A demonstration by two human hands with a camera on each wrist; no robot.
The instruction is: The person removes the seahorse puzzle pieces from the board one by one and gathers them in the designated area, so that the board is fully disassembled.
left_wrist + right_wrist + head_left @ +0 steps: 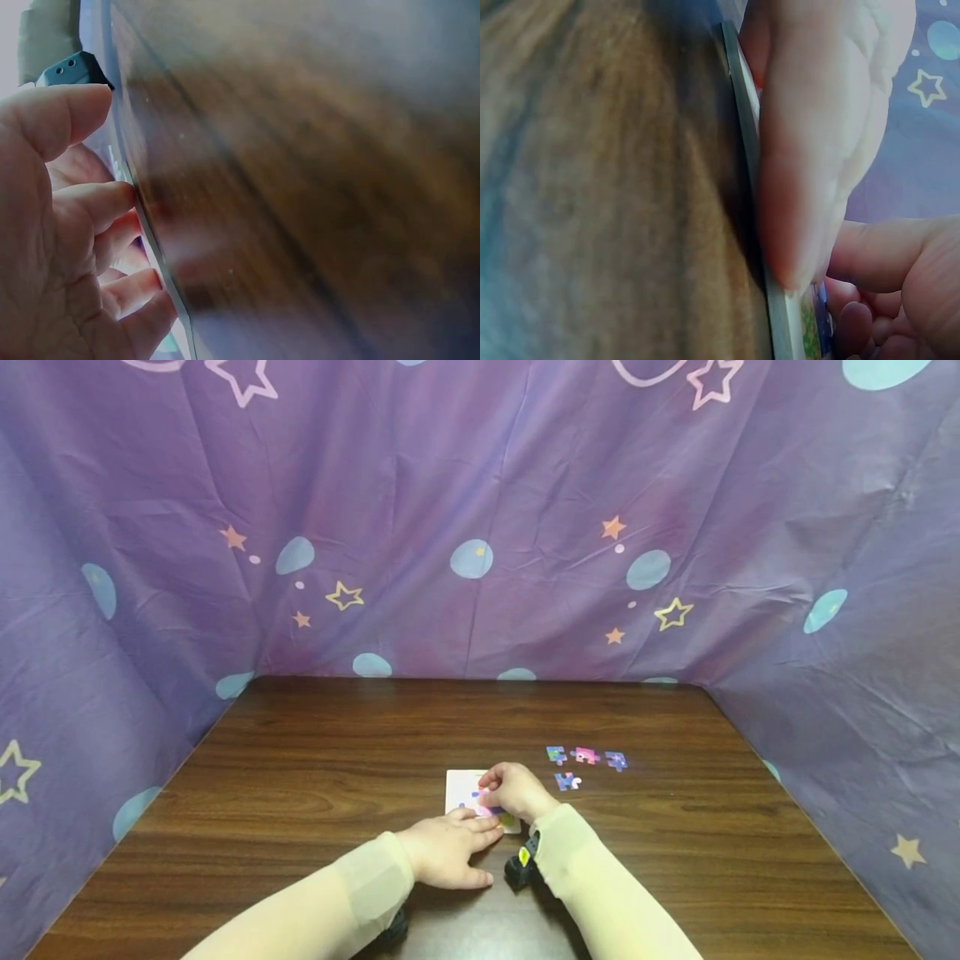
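A small white puzzle board (pixel 454 783) lies on the table, partly covered by colourful puzzle pieces with pink, blue and green print. My left hand (pixel 452 853) rests along its near edge, fingers extended, fingertips on the board; in the left wrist view those fingertips (pixel 124 196) sit right at the edge. Over the board's right half, my right hand (pixel 517 791) pinches a pinkish puzzle piece (pixel 483 797) between thumb and index finger, close against the surface. The right wrist view shows the right hand (pixel 817 127) at the board's rim (pixel 744 105); its fingers hide most of the piece.
Several loose puzzle pieces (pixel 585 756) lie right of the board, one of them a blue and white piece (pixel 567 782) nearer to me. The brown wooden table (pixel 300 760) is bordered by a purple star-print cloth (pixel 420 485) at the back and sides.
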